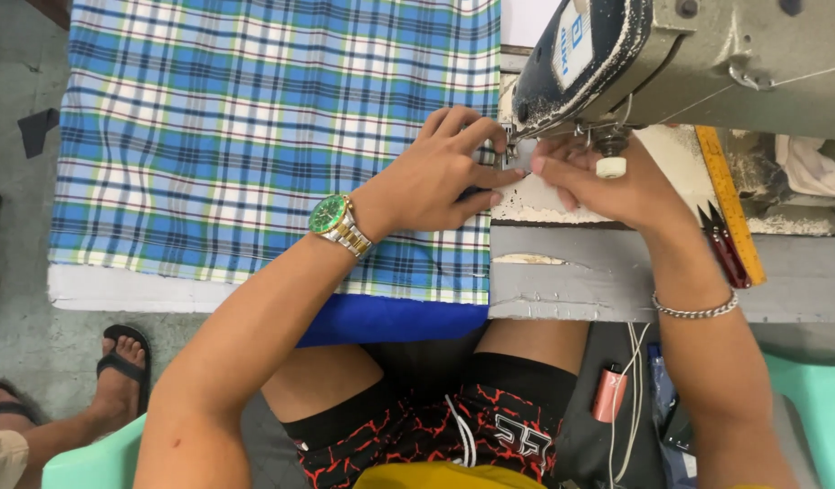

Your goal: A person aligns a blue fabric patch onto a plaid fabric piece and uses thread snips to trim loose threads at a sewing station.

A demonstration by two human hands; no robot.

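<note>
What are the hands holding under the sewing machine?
Both hands, left and right, pinch something small at the needle of the sewing machine. It looks like the edge of the blue plaid cloth, but fingers hide it.

A rectangular label in white and blue sits on the dark end face of the sewing machine head, just above the fingertips of both hands and slightly right of the left hand. No packages, signs or screens are visible.
</note>
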